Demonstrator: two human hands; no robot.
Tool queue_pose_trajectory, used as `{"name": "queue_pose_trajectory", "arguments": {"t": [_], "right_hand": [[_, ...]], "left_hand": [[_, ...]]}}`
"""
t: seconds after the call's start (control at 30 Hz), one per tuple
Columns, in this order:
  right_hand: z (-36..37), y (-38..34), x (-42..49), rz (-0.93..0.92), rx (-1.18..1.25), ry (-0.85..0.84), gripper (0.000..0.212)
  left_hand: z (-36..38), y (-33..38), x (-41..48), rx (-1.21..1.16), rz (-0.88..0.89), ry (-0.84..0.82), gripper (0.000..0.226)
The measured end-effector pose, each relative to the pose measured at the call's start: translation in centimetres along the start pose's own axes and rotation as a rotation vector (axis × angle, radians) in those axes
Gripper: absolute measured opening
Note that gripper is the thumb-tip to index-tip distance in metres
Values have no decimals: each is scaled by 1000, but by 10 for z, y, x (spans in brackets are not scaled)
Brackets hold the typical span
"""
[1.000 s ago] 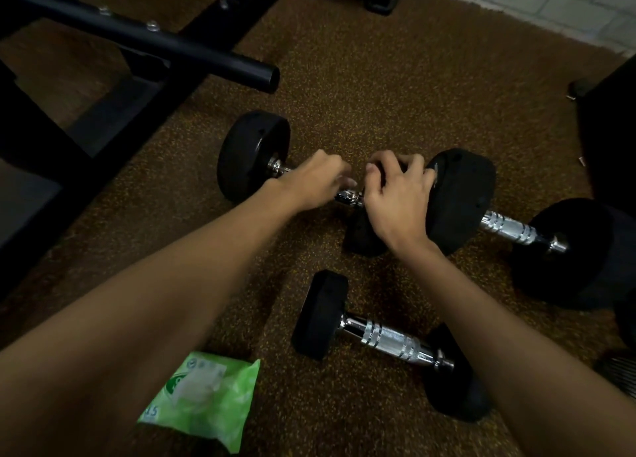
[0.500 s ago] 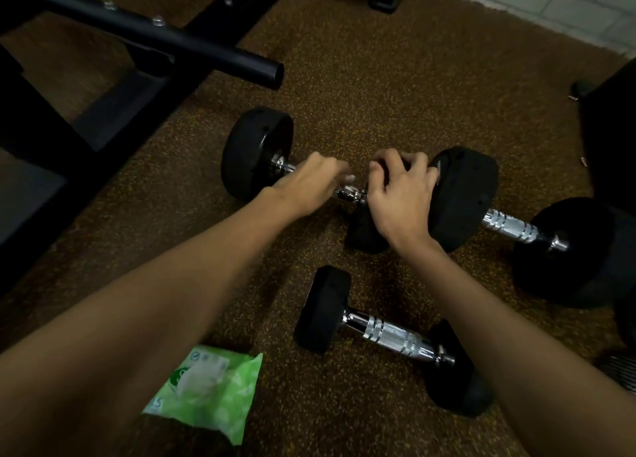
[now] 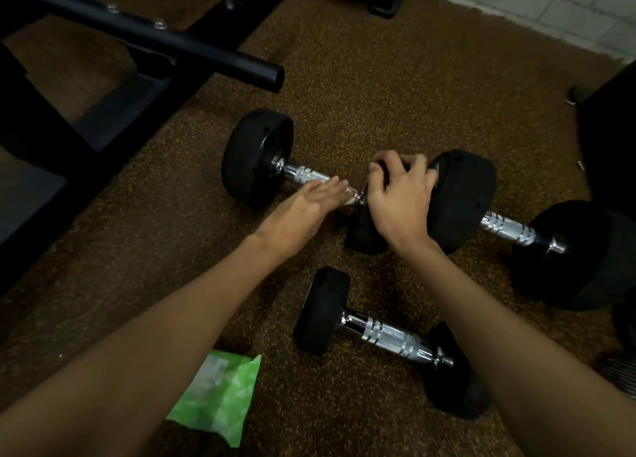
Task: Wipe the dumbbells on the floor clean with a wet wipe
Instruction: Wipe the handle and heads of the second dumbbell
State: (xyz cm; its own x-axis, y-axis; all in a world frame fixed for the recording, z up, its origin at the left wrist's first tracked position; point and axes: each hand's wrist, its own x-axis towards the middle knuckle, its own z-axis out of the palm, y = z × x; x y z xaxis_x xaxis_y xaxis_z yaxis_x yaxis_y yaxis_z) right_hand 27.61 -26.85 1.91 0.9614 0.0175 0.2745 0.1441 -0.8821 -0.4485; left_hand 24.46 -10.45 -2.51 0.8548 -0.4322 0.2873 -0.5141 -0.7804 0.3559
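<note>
Three black dumbbells with chrome handles lie on the brown speckled floor. On the far dumbbell (image 3: 303, 175), my left hand (image 3: 303, 210) lies with fingers stretched along the handle's right end. A pale scrap of wet wipe (image 3: 349, 201) shows under its fingertips. My right hand (image 3: 401, 198) curls over that dumbbell's right head, gripping it. A second dumbbell (image 3: 506, 230) lies just right of my right hand, its left head touching my knuckles. The near dumbbell (image 3: 389, 337) sits below, between my forearms, with no hand on it.
A green wet-wipe pack (image 3: 220, 400) lies on the floor under my left forearm. A black bench frame with a round bar (image 3: 165, 42) crosses the upper left. A dark block (image 3: 612, 140) stands at the right edge. Pale tiles (image 3: 550, 5) border the top right.
My left hand has gone from curled around the handle to fingers stretched flat, sliding right and back along the handle, baring its left part. My right hand stays on the dumbbell head.
</note>
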Motion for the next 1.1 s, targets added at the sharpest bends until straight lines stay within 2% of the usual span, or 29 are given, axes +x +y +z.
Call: {"name": "queue_pose_trajectory", "arguments": {"t": [0.13, 0.23, 0.33, 0.5, 0.57, 0.6, 0.67, 0.77, 0.83, 0.87, 0.97, 1.1], "right_hand": [[-2, -2, 1, 27, 33, -9, 30], [-2, -1, 3, 32, 40, -18, 31], [-2, -1, 3, 39, 45, -22, 31], [-1, 0, 2, 29, 39, -5, 29], [1, 1, 3, 23, 39, -2, 28], [1, 1, 4, 20, 36, -3, 28], [1, 2, 4, 18, 39, -5, 28], [1, 2, 4, 16, 41, -9, 29], [1, 3, 4, 14, 33, -14, 29], [2, 3, 4, 12, 31, -15, 30], [5, 6, 5, 6, 22, -9, 30], [7, 7, 6, -13, -2, 2, 34]], "left_hand": [[-1, 15, 21, -28, -138, 63, 50], [3, 22, 29, 1, -146, 43, 53], [5, 19, 17, 0, -79, 69, 52], [12, 0, -9, 106, 121, 7, 47], [12, -2, -18, 81, 98, 4, 44], [12, -1, -23, 24, 28, 26, 44], [9, 10, -29, -209, -246, 115, 36], [2, 29, -17, -583, -868, 273, 24], [5, 29, 7, -1007, -1271, 318, 20], [6, 27, 19, -1254, -1374, 333, 20], [10, 22, 47, -1764, -1420, 423, 30], [13, 40, 60, -1901, -1405, 413, 37]]}}
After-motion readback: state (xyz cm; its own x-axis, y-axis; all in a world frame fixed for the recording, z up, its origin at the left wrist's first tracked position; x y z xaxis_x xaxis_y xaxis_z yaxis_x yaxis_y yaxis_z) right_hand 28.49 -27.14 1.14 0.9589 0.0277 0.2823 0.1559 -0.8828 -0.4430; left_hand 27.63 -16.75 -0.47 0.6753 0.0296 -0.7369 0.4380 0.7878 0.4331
